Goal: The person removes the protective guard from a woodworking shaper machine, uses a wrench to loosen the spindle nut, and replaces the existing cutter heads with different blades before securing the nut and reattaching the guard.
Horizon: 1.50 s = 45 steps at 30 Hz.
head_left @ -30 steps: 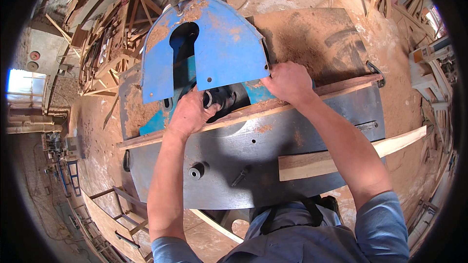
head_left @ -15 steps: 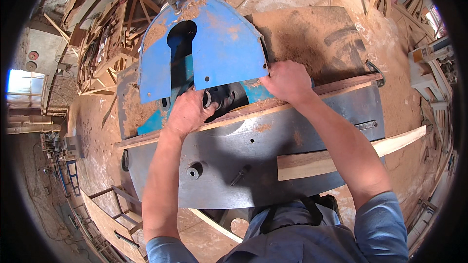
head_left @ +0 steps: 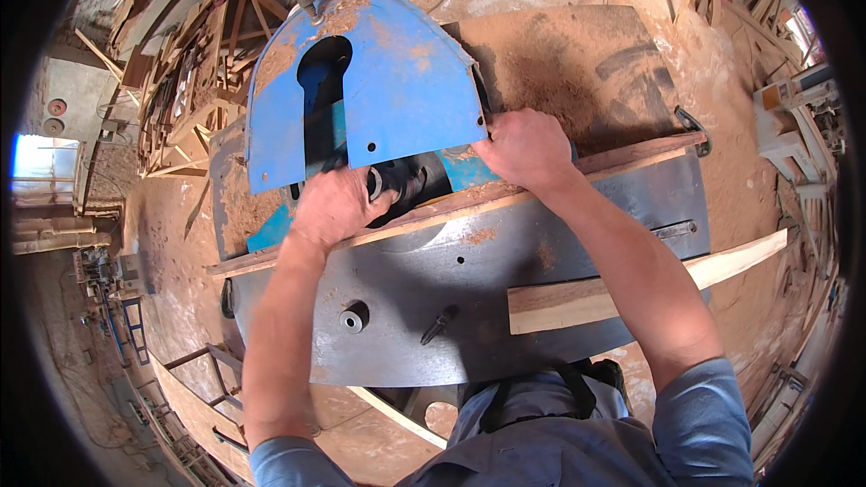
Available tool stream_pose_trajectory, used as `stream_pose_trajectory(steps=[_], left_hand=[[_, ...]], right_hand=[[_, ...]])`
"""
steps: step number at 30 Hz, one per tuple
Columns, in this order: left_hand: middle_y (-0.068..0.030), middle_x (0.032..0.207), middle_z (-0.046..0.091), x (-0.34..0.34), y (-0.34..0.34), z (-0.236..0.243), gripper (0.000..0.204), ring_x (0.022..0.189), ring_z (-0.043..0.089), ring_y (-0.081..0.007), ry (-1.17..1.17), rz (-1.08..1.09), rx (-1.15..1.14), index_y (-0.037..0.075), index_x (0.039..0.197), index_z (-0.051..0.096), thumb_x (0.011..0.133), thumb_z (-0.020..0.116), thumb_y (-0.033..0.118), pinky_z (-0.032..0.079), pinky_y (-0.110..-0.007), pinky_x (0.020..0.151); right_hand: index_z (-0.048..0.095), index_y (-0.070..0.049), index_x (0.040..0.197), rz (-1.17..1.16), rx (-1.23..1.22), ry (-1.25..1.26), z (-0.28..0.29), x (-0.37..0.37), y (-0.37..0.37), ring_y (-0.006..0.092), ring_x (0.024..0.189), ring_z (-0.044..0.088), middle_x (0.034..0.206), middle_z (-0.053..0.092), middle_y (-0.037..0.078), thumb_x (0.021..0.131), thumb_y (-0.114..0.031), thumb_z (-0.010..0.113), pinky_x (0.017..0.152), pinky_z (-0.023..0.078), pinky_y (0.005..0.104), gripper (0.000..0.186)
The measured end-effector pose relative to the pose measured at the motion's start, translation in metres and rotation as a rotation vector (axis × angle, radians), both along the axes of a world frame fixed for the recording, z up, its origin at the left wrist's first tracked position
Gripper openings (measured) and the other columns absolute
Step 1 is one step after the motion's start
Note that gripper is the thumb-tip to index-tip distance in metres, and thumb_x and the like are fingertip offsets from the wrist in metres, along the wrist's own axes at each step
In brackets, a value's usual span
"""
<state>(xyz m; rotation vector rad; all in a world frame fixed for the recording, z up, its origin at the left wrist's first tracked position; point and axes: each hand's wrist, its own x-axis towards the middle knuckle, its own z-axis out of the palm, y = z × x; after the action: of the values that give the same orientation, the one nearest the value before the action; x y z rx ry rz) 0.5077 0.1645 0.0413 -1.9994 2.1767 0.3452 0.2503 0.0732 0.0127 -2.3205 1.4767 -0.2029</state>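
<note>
A blue metal guard hood [head_left: 410, 95], dusted with wood shavings, stands over a grey machine table [head_left: 433, 298]. Under its front edge, my left hand [head_left: 332, 206] is curled around something dark beside a black round machine part [head_left: 406, 182] with a shiny ring. My fingertips there are hidden, so what they hold cannot be made out. At the hood's lower right corner my right hand [head_left: 528, 149] is closed with bent fingers, gripping the edge. A long wooden fence strip [head_left: 469, 205] runs across the table just below both hands.
On the near tabletop are a metal bushing [head_left: 353, 320], a small dark pointed tool [head_left: 438, 325] and a pale wood board [head_left: 568, 305] under my right forearm. Clamps [head_left: 693, 131] sit at the strip's ends. Sawdust covers the far dark panel [head_left: 568, 72]. Scrap wood [head_left: 194, 81] is piled behind left.
My left hand has shifted slightly left alongside the black round part. The hood appears a little farther left, with the view moving slightly too. My right hand keeps its place at the hood's corner.
</note>
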Motion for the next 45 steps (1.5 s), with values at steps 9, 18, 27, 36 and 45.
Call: stream_pose_trajectory(steps=[9, 18, 27, 36, 45], left_hand=[[-0.0186, 0.077, 0.071, -0.041, 0.008, -0.01, 0.066, 0.076, 0.071, -0.0361, -0.168, 0.403, -0.043, 0.001, 0.091, 0.066, 0.081, 0.066, 0.066, 0.057, -0.045, 0.07], [-0.026, 0.096, 0.07, -0.021, 0.021, 0.001, 0.057, 0.094, 0.067, -0.0432, 0.183, 0.336, -0.043, 0.004, 0.126, 0.06, 0.086, 0.072, 0.042, 0.053, -0.049, 0.082], [-0.0212, 0.099, 0.071, -0.009, 0.019, 0.003, 0.054, 0.096, 0.067, -0.0399, 0.227, 0.251, 0.015, 0.007, 0.132, 0.057, 0.087, 0.071, 0.034, 0.053, -0.048, 0.084], [-0.0219, 0.106, 0.07, -0.01, 0.016, 0.004, 0.063, 0.1, 0.066, -0.0404, 0.143, 0.248, 0.045, 0.009, 0.136, 0.055, 0.085, 0.073, 0.042, 0.052, -0.047, 0.086], [-0.0172, 0.098, 0.072, -0.012, 0.122, 0.019, 0.027, 0.09, 0.071, -0.027, 0.412, 0.426, -0.483, 0.001, 0.116, 0.066, 0.092, 0.068, 0.013, 0.055, -0.034, 0.08]], right_hand=[[0.074, -0.004, 0.076, -0.007, 0.051, -0.002, 0.002, 0.0, 0.0, 0.0365, 0.073, 0.069, 0.073, 0.07, 0.018, 0.091, -0.043, 0.052, 0.069, 0.057, 0.0463, 0.048], [0.075, -0.004, 0.078, -0.005, 0.046, 0.006, 0.001, 0.0, -0.001, 0.0364, 0.074, 0.07, 0.076, 0.07, 0.018, 0.091, -0.044, 0.052, 0.07, 0.057, 0.0464, 0.048], [0.074, -0.007, 0.081, -0.031, 0.097, -0.007, -0.001, 0.0, -0.003, 0.0433, 0.076, 0.066, 0.076, 0.068, 0.022, 0.093, -0.058, 0.043, 0.073, 0.055, 0.0499, 0.061], [0.075, -0.005, 0.081, 0.007, 0.064, 0.055, 0.001, 0.001, -0.004, 0.0371, 0.077, 0.07, 0.079, 0.071, 0.018, 0.095, -0.052, 0.045, 0.072, 0.057, 0.0463, 0.057], [0.076, -0.01, 0.089, -0.079, 0.098, 0.054, 0.012, 0.0, 0.001, 0.041, 0.086, 0.069, 0.087, 0.071, 0.02, 0.095, -0.064, 0.034, 0.082, 0.056, 0.049, 0.069]])
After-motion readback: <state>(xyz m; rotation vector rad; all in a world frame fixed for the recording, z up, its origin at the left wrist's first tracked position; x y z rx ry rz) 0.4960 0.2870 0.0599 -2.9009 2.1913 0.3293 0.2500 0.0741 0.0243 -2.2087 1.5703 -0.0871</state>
